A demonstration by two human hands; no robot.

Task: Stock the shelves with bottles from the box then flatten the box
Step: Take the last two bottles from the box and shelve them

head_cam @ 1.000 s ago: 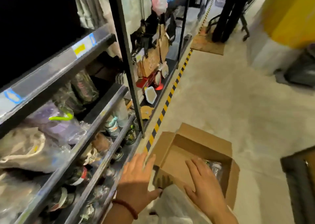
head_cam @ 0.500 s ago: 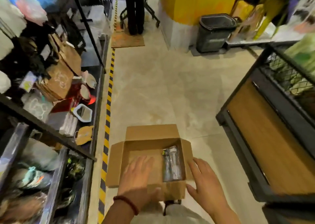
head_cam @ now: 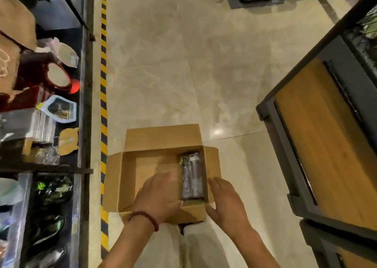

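- Box (head_cam: 155, 139) sits open on the floor at 6 o'clock; bottles (head_cam: 191, 176) lie along its 3 o'clock wall.
- Left hand (head_cam: 157, 196) and right hand (head_cam: 226, 202) hover, fingers apart, holding nothing.
- Best to grip one bottle mid-body and lift it straight up.

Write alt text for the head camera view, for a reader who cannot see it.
Two open hands, left hand and right hand, reach over an open cardboard box on the floor, where wrapped clear bottles lie along its right side. Stocked shelves and a yellow-black floor stripe run along the left.
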